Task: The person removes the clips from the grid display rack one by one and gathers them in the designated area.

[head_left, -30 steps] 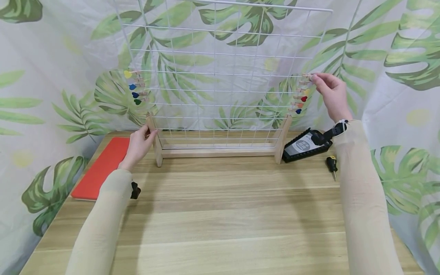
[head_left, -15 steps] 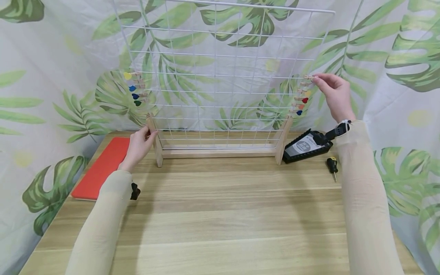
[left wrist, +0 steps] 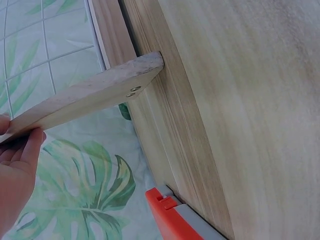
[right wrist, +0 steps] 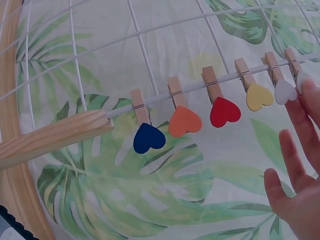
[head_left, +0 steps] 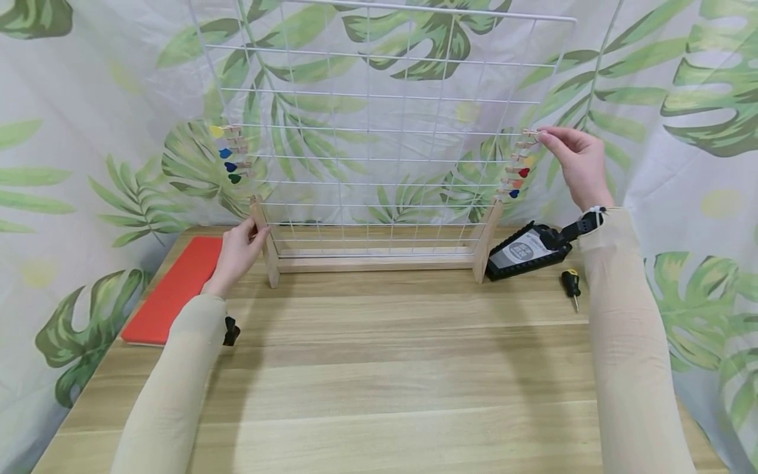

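A white wire grid [head_left: 370,95] stands upright in a wooden stand [head_left: 379,264]. My left hand [head_left: 238,253] holds the stand's left leg [left wrist: 95,90], thumb and fingers on opposite sides of it. At the grid's right edge, my right hand [head_left: 577,164] pinches the uppermost small clothespin [right wrist: 293,61] of a row, its fingertips covering most of the pale heart there. Below it on the same wire sit clothespins with a white heart [right wrist: 285,92], a yellow heart [right wrist: 259,97], a red heart [right wrist: 225,112], an orange heart [right wrist: 185,121] and a dark blue heart [right wrist: 149,138].
Along the grid's left edge hang several more clothespins, among them one with a yellow heart [head_left: 217,131]. A red case [head_left: 174,293] lies on the table [head_left: 379,382] at left. To the right are a black tray [head_left: 524,250] and a short screwdriver [head_left: 571,284].
Both hands keep their holds. My right hand has shifted very slightly to the right, and the grid's upper left edge stands a little further left.
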`<act>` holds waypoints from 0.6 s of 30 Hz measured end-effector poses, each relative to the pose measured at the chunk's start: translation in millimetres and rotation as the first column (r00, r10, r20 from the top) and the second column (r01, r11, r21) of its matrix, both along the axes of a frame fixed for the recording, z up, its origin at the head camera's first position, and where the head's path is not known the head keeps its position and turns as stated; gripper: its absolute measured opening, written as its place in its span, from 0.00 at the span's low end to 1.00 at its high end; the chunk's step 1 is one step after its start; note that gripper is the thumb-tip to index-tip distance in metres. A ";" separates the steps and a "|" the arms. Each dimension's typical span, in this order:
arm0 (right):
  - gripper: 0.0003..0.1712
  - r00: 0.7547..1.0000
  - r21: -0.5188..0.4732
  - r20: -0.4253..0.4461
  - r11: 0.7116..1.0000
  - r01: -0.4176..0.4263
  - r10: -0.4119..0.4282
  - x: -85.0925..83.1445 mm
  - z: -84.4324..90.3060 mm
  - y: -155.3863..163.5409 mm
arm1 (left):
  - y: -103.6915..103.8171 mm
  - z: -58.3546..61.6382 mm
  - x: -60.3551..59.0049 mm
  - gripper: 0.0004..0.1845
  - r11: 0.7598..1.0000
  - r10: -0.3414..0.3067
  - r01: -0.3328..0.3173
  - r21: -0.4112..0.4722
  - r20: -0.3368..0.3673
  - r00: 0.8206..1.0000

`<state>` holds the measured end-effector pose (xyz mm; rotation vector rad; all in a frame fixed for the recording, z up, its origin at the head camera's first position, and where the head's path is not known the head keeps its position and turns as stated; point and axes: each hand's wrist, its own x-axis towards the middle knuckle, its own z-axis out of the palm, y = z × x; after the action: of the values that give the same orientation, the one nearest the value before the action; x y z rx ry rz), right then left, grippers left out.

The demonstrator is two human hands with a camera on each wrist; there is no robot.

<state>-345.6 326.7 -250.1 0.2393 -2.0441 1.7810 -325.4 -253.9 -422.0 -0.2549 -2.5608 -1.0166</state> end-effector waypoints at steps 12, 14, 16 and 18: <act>0.05 0.999 -0.042 -0.018 0.999 0.032 -0.033 -1.6 1.0 -1.1 | 0.3 -1.6 0.8 0.12 1.000 -0.013 0.013 0.012 -0.020 1.000; 0.05 0.999 -0.066 -0.027 0.997 0.035 -0.037 -2.1 0.7 -0.9 | 0.7 -1.7 0.3 0.12 1.000 -0.011 0.012 0.010 -0.024 1.000; 0.04 0.999 -0.082 -0.034 0.996 0.036 -0.039 -2.6 0.2 -0.7 | 1.0 -1.6 -0.5 0.12 1.000 -0.009 0.009 0.010 -0.023 1.000; 0.05 0.998 -0.095 -0.040 0.995 0.037 -0.041 -3.1 -0.1 -0.3 | 1.1 -1.1 -0.7 0.12 1.000 -0.009 0.009 0.010 -0.021 1.000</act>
<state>-348.7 326.4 -250.3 0.2062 -1.9172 1.8277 -326.1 -252.8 -423.1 -0.2735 -2.5378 -1.0243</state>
